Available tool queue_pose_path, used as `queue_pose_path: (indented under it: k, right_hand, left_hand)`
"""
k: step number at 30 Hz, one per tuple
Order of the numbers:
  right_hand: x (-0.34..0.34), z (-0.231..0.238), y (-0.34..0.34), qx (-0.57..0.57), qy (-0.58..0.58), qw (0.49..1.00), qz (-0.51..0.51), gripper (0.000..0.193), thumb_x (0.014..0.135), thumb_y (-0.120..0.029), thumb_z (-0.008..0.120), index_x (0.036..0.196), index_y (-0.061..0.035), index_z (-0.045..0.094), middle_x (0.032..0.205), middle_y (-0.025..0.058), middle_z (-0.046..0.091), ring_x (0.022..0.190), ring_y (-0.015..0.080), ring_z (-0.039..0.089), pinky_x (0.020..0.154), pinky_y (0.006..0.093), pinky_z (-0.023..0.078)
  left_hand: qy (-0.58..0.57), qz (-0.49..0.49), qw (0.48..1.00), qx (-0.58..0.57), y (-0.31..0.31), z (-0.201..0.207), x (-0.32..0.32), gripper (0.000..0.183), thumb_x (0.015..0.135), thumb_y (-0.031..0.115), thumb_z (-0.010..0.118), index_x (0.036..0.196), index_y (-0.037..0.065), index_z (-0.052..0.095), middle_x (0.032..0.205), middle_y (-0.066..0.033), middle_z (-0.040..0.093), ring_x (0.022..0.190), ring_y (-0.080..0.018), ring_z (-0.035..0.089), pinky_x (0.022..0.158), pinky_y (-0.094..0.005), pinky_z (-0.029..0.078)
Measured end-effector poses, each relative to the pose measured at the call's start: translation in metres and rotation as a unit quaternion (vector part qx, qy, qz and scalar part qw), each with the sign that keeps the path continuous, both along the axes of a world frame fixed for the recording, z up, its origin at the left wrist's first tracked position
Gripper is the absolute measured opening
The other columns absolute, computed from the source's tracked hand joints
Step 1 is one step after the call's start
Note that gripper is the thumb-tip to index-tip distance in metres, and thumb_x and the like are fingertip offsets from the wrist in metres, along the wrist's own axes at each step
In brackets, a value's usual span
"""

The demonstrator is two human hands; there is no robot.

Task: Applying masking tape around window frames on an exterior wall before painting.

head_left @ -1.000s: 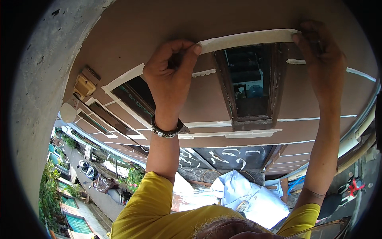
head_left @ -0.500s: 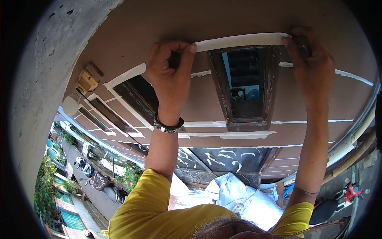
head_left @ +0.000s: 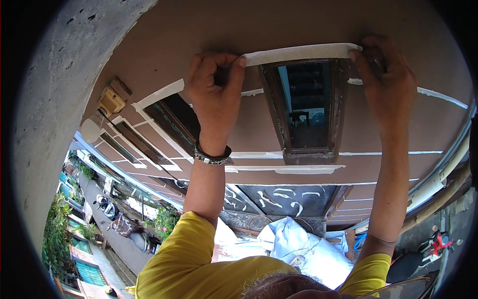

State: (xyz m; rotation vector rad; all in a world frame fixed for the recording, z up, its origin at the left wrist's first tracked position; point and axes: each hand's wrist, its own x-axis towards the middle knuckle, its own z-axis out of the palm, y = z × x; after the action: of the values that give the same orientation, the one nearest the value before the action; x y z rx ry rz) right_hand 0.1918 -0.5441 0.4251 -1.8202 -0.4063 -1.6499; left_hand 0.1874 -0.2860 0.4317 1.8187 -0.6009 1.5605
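Between my two raised hands a strip of whitish masking tape point(head_left: 301, 53) is stretched along the top edge of a small dark-framed window point(head_left: 309, 107). My left hand point(head_left: 214, 92) pinches the tape's left end between thumb and finger. At the right end, my right hand point(head_left: 386, 70) grips the tape the same way, with the knuckles close to the brown wall point(head_left: 219, 25). The tape lies at or just in front of the wall; whether it sticks along its length I cannot tell. Dark glass fills the window, with reflections in it.
More white tape strips point(head_left: 306, 170) run across the wall below the window and around the windows at left point(head_left: 169, 119). A wooden box fixture point(head_left: 113, 98) is on the wall at left. Concrete point(head_left: 64, 74) borders the left side. A pale sheet point(head_left: 303, 244) and motorcycles point(head_left: 438, 244) are below.
My right hand has shifted slightly left and down with its end of the tape. The left hand has barely moved and keeps its pinch.
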Motion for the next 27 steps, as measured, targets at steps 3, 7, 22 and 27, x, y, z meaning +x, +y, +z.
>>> queue_pose_path:
  k: [3,7,22,27]
  right_hand:
    - [0.001,-0.001,-0.005,-0.004,-0.004,1.000,-0.011,0.018,0.077,-0.016,0.075,0.092,-0.0099,0.065,0.083,0.0047,0.072,0.078,0.0231,0.070,0.068,0.0347,0.053]
    - [0.000,-0.002,-0.009,-0.007,0.033,0.999,-0.034,0.024,0.080,-0.019,0.075,0.101,-0.0108,0.066,0.088,0.0072,0.071,0.083,0.0213,0.071,0.070,0.0325,0.054]
    - [-0.003,0.008,-0.005,0.012,0.002,0.999,0.051,0.024,0.070,-0.005,0.075,0.085,-0.0055,0.058,0.076,0.0112,0.065,0.073,0.0290,0.066,0.067,0.0381,0.050]
    - [-0.007,0.010,-0.005,-0.004,0.007,1.000,0.012,0.023,0.070,-0.006,0.075,0.085,-0.0058,0.057,0.077,0.0109,0.065,0.073,0.0295,0.066,0.066,0.0385,0.050]
  left_hand:
    - [-0.003,0.000,1.000,0.010,-0.001,0.001,-0.001,0.010,0.079,0.008,0.075,0.082,0.002,0.068,0.082,-0.0036,0.059,0.069,-0.0106,0.055,0.062,-0.0245,0.043]
    - [0.005,-0.010,1.000,0.008,-0.004,0.000,0.001,0.013,0.080,0.010,0.076,0.083,0.002,0.067,0.083,-0.0021,0.058,0.069,-0.0093,0.054,0.062,-0.0242,0.043]
    - [0.020,-0.009,1.000,0.007,-0.001,0.001,-0.001,0.012,0.083,0.009,0.074,0.084,0.001,0.066,0.087,-0.0020,0.058,0.069,-0.0073,0.056,0.062,-0.0221,0.045]
    - [0.024,-0.012,1.000,-0.002,-0.002,0.001,0.000,0.012,0.082,0.010,0.075,0.084,0.001,0.067,0.087,-0.0019,0.058,0.069,-0.0072,0.055,0.062,-0.0218,0.044]
